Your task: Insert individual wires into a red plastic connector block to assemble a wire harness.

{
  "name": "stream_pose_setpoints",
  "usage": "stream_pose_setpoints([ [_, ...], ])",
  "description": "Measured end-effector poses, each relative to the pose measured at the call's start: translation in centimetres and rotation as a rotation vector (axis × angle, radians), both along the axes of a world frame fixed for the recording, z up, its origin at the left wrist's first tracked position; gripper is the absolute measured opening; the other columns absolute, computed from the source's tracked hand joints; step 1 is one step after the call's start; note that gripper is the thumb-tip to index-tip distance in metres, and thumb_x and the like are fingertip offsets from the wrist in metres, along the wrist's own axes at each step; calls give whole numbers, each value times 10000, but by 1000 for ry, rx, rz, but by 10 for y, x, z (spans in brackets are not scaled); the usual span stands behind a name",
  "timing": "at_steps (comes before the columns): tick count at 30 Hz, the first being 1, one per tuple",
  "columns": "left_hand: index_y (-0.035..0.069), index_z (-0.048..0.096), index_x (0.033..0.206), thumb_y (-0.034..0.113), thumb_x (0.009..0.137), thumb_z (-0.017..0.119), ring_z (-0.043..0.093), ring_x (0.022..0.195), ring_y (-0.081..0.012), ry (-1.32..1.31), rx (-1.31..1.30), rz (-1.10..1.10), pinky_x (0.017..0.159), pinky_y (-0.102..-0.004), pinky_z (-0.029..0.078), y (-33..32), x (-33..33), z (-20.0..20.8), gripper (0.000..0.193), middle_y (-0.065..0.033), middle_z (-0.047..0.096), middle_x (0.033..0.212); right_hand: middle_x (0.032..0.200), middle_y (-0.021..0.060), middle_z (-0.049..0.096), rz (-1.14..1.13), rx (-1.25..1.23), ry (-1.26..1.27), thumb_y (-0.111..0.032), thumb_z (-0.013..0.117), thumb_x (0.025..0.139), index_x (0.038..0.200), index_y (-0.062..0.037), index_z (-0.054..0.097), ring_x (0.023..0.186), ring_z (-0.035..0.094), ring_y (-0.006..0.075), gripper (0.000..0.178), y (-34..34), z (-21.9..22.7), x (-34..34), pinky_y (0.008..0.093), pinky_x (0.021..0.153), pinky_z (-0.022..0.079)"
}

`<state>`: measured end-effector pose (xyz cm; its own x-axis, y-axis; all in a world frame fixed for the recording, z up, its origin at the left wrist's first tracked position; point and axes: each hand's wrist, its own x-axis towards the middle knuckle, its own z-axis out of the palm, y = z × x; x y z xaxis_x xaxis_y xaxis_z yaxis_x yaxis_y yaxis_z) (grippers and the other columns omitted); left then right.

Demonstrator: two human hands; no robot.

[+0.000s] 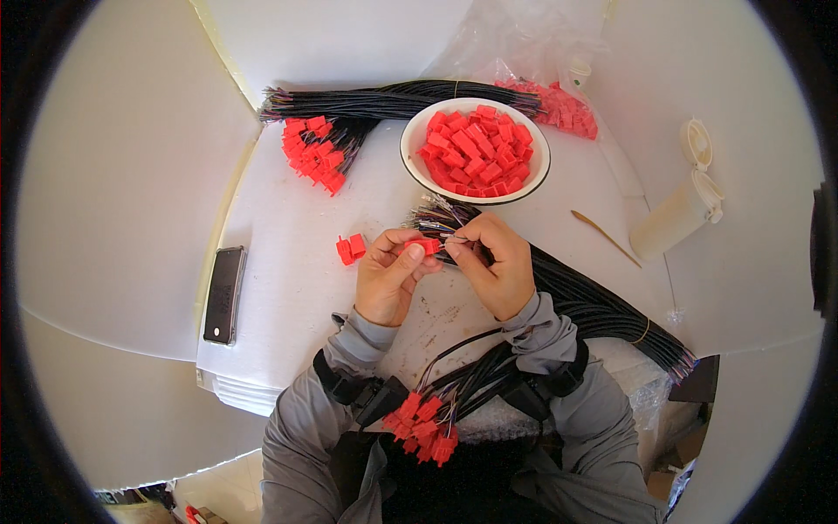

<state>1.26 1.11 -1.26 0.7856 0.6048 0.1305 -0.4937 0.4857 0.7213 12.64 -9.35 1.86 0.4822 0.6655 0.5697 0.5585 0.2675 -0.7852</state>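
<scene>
Far left on my setup is the phone (225,295), parked right along the left edge of the white surface (279,262). Up behind it there's a bunch of red-tipped cables (316,153), and a long black bundle (375,102) runs along the back edge and behind the bowl, so not much slack up there. Coming right, some loose red plastic (351,249) sits just beside my left hand (388,275); can't tell if it's one piece or two. Decent stretch of surface between that and the phone, so my left elbow side has room.

My left fingers are closed around a red connector (422,247), over the middle of the surface. Below, more red-tipped cables (423,428) hang over the front edge between my forearms. The bowl (410,166) of red connectors sits just past my hands.

My right hand (499,262) has thumb and index pinched together on a thin wire (454,239) at the connector's right end. Tighter on this side: a fat cable bundle (594,297) slants from under that hand past the front right edge. Behind are a plastic bag (567,112) of red bits, then a thin brown stick (606,237), and near the right edge a lidded container (672,218), flipped open.
</scene>
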Motion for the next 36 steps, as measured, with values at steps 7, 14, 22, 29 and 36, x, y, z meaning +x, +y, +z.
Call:
stream_pose_setpoints([
  [7,6,503,949,49,797,558,579,723,-166,31,25,-13,673,-312,500,1,0,0,167,-106,581,882,707,46,471,5,-6,-7,-21,602,723,788,-7,556,484,412,80,81,-1,0,1,202,431,324],
  [14,6,495,939,28,781,573,579,739,-171,47,176,58,676,-313,501,-1,1,0,177,-117,585,874,707,47,467,-3,-35,-21,-35,601,726,775,-10,552,476,409,87,73,-1,0,1,206,430,326],
  [22,9,489,937,61,803,549,578,730,-175,52,175,46,672,-316,496,-1,0,-1,155,-117,582,869,686,53,453,-8,-41,-10,-39,586,733,765,-6,527,464,395,99,75,-1,-1,0,223,427,319],
  [29,-5,492,931,42,797,558,566,751,-159,28,178,52,670,-305,502,-3,1,1,157,-110,574,880,657,56,433,-22,-1,8,-34,559,745,768,-3,484,460,373,94,85,1,-5,0,228,429,311],
  [36,-2,488,942,40,794,561,566,751,-161,32,176,40,678,-307,499,-2,1,0,170,-111,574,882,690,62,450,19,11,-6,-37,564,747,774,2,494,468,393,101,85,1,-5,1,227,433,321],
])
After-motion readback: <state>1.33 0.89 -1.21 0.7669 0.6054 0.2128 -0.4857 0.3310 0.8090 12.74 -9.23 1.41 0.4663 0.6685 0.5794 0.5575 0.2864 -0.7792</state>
